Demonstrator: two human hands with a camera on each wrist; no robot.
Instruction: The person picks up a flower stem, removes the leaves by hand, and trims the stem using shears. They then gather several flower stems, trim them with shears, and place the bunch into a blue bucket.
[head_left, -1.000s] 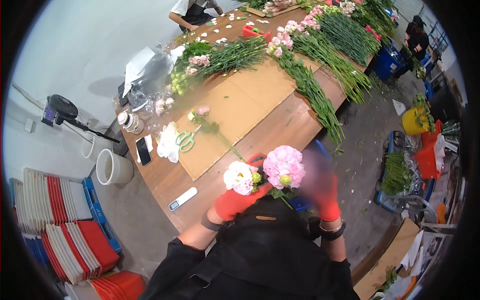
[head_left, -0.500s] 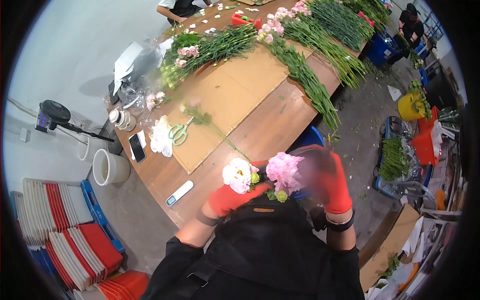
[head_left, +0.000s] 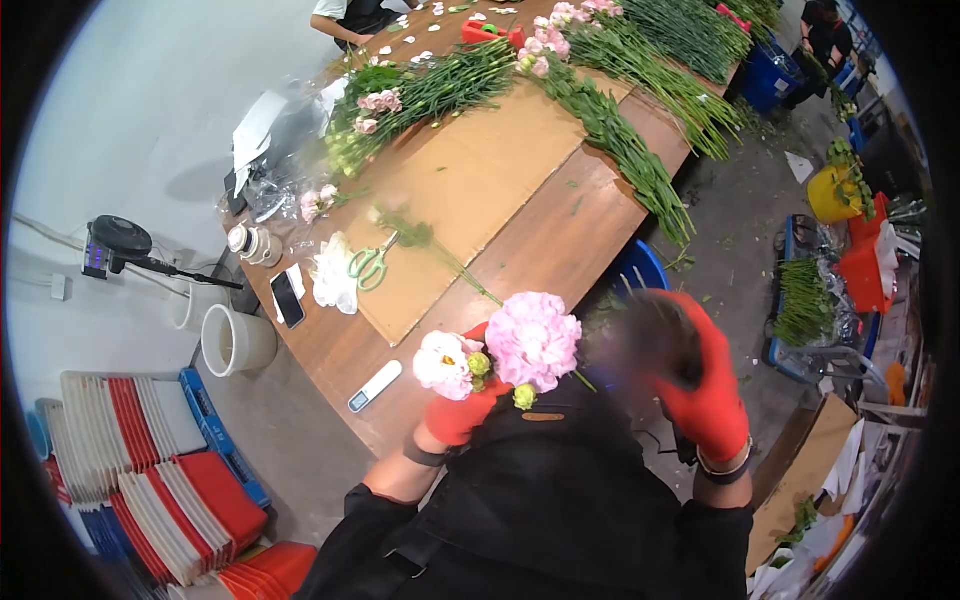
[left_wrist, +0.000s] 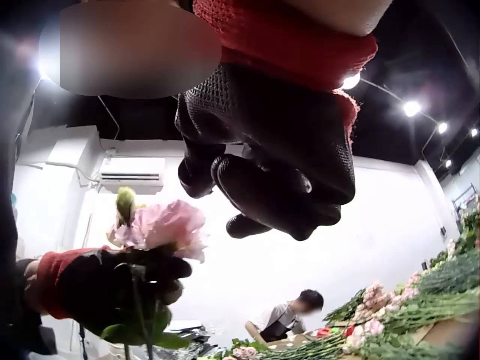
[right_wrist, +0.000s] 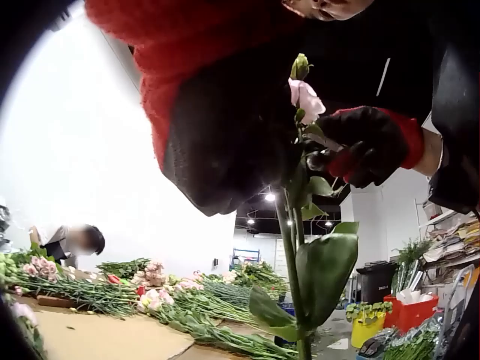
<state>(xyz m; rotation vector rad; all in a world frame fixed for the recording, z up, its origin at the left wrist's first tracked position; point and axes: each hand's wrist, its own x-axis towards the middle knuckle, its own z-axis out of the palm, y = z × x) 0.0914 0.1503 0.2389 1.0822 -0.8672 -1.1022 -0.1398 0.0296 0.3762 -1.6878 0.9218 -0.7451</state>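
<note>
In the head view my left hand (head_left: 455,418), in a red and black glove, grips flower stems low in front of my apron. From it rise a white lisianthus bloom (head_left: 443,364) and a fuller pink lisianthus bloom (head_left: 533,340), with green buds (head_left: 524,397) close by. My right hand (head_left: 708,395), gloved alike, is apart from the blooms on their right and partly blurred. Its fingers look curled; I cannot tell whether they hold anything. The right wrist view shows the upright stems with broad leaves (right_wrist: 328,274).
On the table, a cut flower stem (head_left: 455,268), green-handled scissors (head_left: 369,268), a phone (head_left: 288,300) and a white handheld device (head_left: 376,386) lie around a cardboard sheet (head_left: 500,180). Flower bundles (head_left: 620,150) lie farther back. A blue bucket (head_left: 640,268) stands beside the table; a person (head_left: 355,22) is across it.
My right hand has drawn away from the pink bloom to the right. The left hand has shifted slightly left with the flowers, and the pink bloom now faces up more fully.
</note>
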